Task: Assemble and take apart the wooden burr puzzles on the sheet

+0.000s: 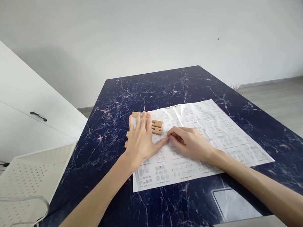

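My left hand (140, 139) lies flat with its fingers spread over several slotted light-wood pieces (157, 130), one marked with a 2. Ends of the pieces stick out on both sides of the hand; the middle parts are hidden under it. Beneath everything is a creased white sheet (210, 137) printed with rows of small drawings and text. Close to my left thumb tip, my right hand (190, 142) rests on the sheet, thumb and fingertips pinched together. Whatever those fingertips may hold is too small or too hidden to make out.
The table (145, 90) has a dark blue marbled top, its far edge near the white wall. A flat rounded rectangle with a pale face (235, 203) lies under my right forearm. At left are a white cabinet (17, 89), a perforated white surface (31, 179) and a cable (27, 198).
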The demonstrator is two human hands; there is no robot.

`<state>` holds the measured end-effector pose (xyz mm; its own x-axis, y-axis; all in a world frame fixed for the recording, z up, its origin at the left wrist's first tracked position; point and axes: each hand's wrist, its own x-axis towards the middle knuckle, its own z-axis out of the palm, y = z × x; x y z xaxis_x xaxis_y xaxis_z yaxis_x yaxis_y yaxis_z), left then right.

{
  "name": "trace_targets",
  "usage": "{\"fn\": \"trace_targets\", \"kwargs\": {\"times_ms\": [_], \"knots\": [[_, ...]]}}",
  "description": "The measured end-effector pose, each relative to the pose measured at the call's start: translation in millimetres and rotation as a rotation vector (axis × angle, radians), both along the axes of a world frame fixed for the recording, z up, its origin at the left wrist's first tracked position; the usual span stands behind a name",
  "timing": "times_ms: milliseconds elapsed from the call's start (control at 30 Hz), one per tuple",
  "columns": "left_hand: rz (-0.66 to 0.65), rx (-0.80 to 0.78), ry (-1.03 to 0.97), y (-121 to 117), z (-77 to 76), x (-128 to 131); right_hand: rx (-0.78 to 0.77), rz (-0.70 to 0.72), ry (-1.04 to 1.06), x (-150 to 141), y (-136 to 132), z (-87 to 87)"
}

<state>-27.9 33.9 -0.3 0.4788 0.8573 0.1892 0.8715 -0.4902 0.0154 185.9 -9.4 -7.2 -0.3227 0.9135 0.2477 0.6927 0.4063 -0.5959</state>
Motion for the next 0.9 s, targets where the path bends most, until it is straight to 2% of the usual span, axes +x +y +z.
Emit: {"fn": "trace_targets", "kwargs": {"times_ms": [133, 400, 667, 900], "knots": [[0.010, -0.062, -0.004, 2.4, 2.0, -0.8, 0.012, -0.005, -0.002, -0.1, 0.3, -0.6], [-0.035, -0.034, -0.009, 0.4, 5.9, 0.5, 0.012, -0.008, -0.009, 0.4, 0.4, -0.9], [-0.159, -0.043, -0.016, -7.0, 1.9, 4.0, 0.006, -0.016, 0.016, -0.4, 0.5, -2.5], [-0.169, -0.099, 0.053, -16.4, -0.7, 11.0, -0.005, -0.052, 0.028, -1.9, 0.6, -2.0]]}}
